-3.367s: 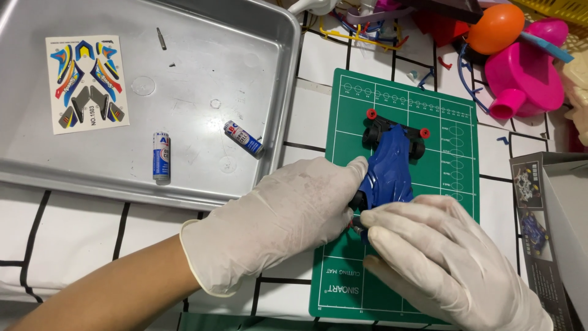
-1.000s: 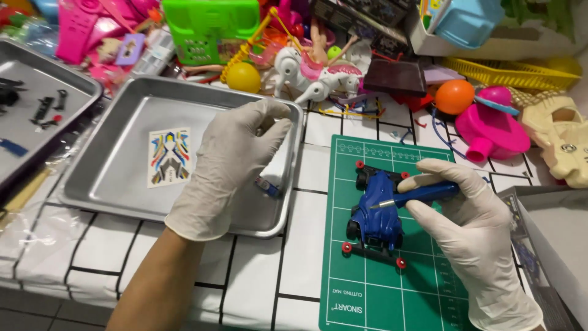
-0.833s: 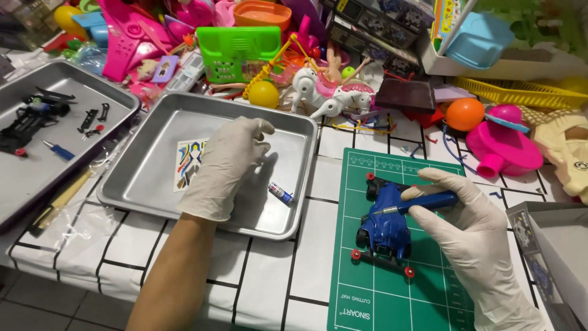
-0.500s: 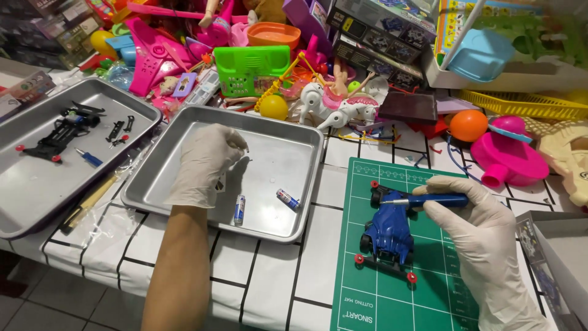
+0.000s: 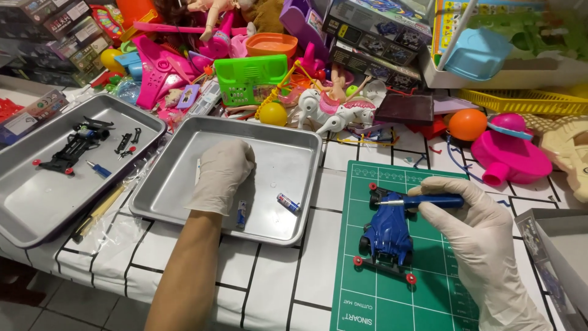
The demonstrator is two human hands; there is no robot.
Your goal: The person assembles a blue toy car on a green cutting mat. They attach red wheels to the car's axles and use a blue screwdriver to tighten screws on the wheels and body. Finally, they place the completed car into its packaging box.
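Blue toy car lies just left of the right hand

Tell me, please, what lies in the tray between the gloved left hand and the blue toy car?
In the head view, two small batteries lie in the steel tray between the left hand and the blue toy car.

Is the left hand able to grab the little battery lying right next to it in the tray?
Probably yes. The left hand rests inside the metal tray, and the nearer battery lies loose on the tray floor just beside it. Nothing covers it or sits between them.
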